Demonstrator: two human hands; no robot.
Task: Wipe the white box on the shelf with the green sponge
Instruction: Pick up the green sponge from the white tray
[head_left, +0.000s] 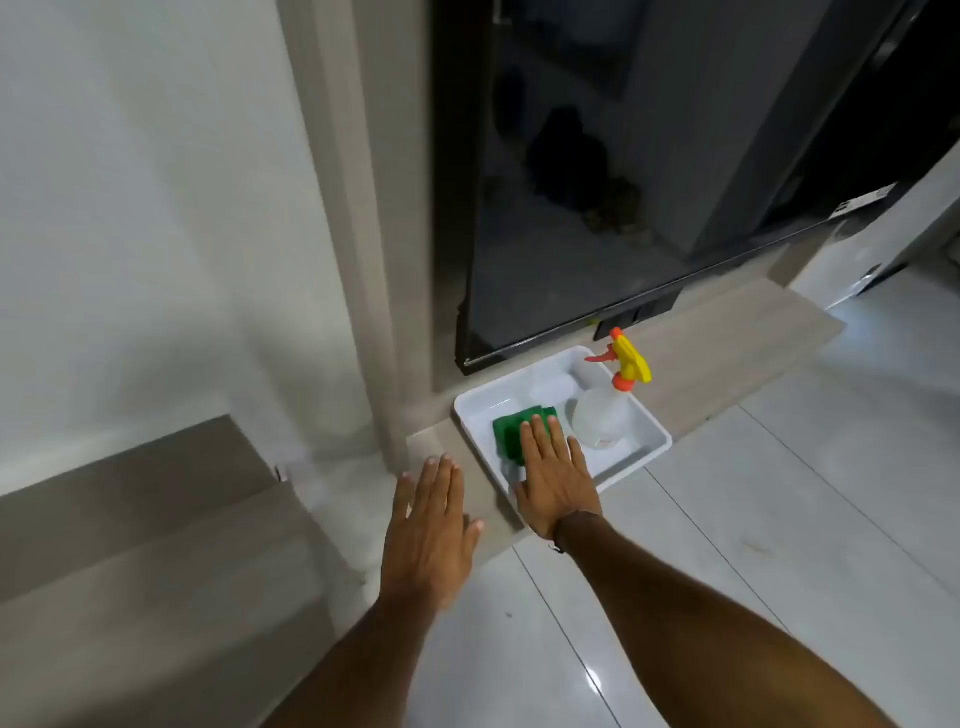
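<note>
My right hand (556, 480) lies flat, palm down, fingers straight and close together, over the near part of the white box (652, 434). My fingertips rest on the green sponge (511, 428), covering its right side; the hand is spread open and not curled round the sponge, so I press on it more than I hold it, though I cannot tell how firmly the palm bears down. My left hand (431, 525) is open too, fingers stretched out and together, thumb out to the side, and it holds nothing; it floats over the near left end of the shelf (727, 358), just beside the box's left corner, and I cannot tell whether it touches the wood. The box is a shallow white tray set at an angle on the low pale wooden shelf, which runs along the foot of a big dark glossy panel (597, 182). The sponge lies inside the box towards its left near side. In the right part of the box lies a clear spray bottle (602, 415), its orange and yellow trigger head (628, 361) pointing away from me towards the dark panel. Behind the sponge, near the box's back wall, something whitish lies, too blurred to name. Pale shiny floor tiles (779, 519) spread below the shelf on my right, and a white wall (130, 208) rises on my left.
</note>
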